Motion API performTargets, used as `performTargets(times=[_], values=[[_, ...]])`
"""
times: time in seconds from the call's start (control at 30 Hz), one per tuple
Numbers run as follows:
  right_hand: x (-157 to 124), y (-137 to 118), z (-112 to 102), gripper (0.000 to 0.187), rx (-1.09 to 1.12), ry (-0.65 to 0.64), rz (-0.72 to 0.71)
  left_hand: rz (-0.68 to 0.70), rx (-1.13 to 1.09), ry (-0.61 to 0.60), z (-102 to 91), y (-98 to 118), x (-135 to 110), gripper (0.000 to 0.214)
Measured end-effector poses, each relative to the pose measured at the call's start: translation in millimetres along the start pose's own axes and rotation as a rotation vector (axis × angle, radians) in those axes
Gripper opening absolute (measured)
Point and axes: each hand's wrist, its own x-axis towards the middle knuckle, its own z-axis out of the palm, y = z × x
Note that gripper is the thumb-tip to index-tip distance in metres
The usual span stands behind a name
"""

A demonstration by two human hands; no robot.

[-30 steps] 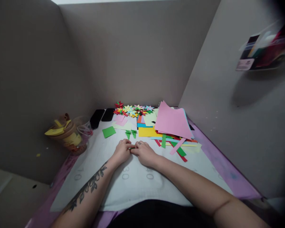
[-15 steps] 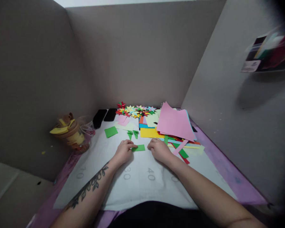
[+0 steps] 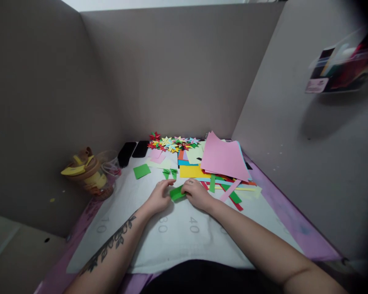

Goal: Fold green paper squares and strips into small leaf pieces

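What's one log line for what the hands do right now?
left hand: holds green paper piece | right hand: holds its other end | behind: pink sheet, paper stars

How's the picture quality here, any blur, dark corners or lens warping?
Head view: wide-angle warp bends the partition walls; the right edge and top right corner fade to black; the holder on the right wall is smeared with blur; the middle is sharpest, with the green paper held between left hand and right hand evenly lit, only soft shadows on the white mat.
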Motion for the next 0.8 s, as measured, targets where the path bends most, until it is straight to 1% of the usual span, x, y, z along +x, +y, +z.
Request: performTargets(times=[0.1,0.17,0.27,0.37,0.47,0.53,0.63,0.7,0.8], values=[[1,4,-4,0.029,-0.058,-0.024,-0.018,0.029,-0.046,-0.019,-1.1,4,2,0.047],[1,6,-5,0.029,-0.088,-0.055,-0.035,0.01,-0.054,-0.029,-1.6,9,2,0.032],[1,7,-3,0.028,-0.129,-0.062,-0.073,-0.015,-0.023,-0.06,-2.1,17,2,0.022],[0,8,1,0.026,-0.147,-0.003,-0.133,0.028,0.043,-0.077,-1.4,22,0,0.022],[1,8,4,0.025,-0.178,0.075,-0.164,0.035,0.046,0.001,2.0,20,-1,0.028],[2,7,4,0.026,-0.21,0.102,-0.167,-0.023,-0.034,0.051,5.4,15,-1,0.038],[3,2,2,0.027,-0.236,0.089,-0.193,-0.135,-0.147,0.115,9.4,7,0,0.048],[3,-3,-1,0.027,-0.225,0.078,-0.227,-0.171,-0.14,0.158,10.1,4,1,0.047],[2,-9,-3,0.021,-0.177,0.081,-0.265,-0.201,-0.065,0.203,8.8,2,3,0.04]])
